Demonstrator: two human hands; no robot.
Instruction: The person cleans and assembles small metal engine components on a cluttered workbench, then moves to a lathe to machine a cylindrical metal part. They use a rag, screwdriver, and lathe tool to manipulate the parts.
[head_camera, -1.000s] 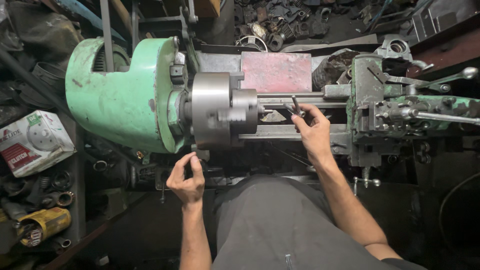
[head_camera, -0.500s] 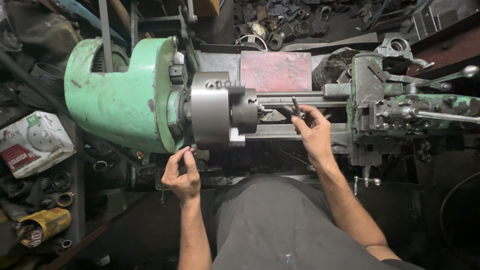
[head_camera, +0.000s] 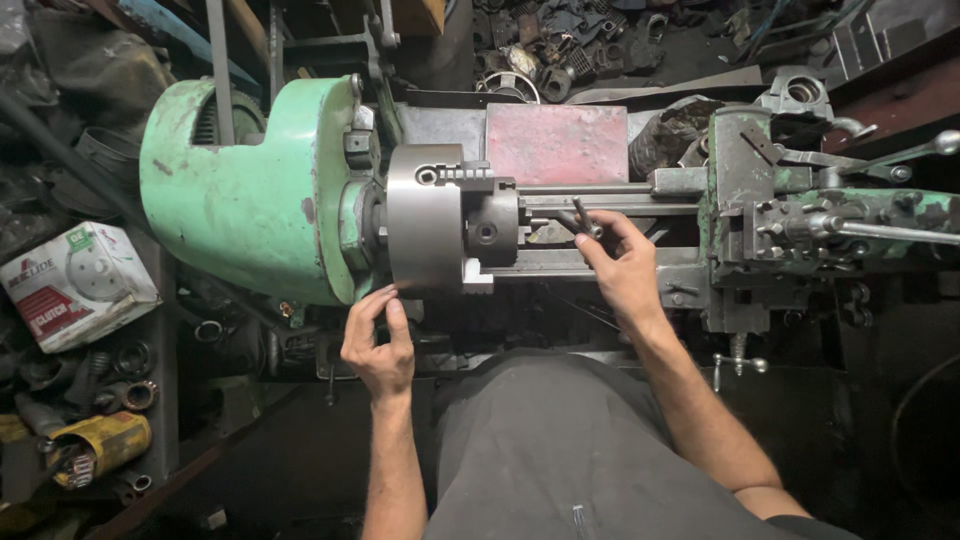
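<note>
Chuck: round, machined grey steel, stepped jaws.
My left hand: fingers curled, tips touching chuck's lower rim.
My right hand: fingers clamped on dark metal key.

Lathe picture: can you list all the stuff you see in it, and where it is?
lathe headstock: one, green, left
chuck: one, grey steel, centre
red plate: one, behind the chuck
carriage: one, green and grey, right
metal rod: one, dark, in the right hand
cardboard box: one, white and red, far left
yellow can: one, lower left
left hand: one, touching the chuck's lower rim
right hand: one, on the lathe bed
</note>
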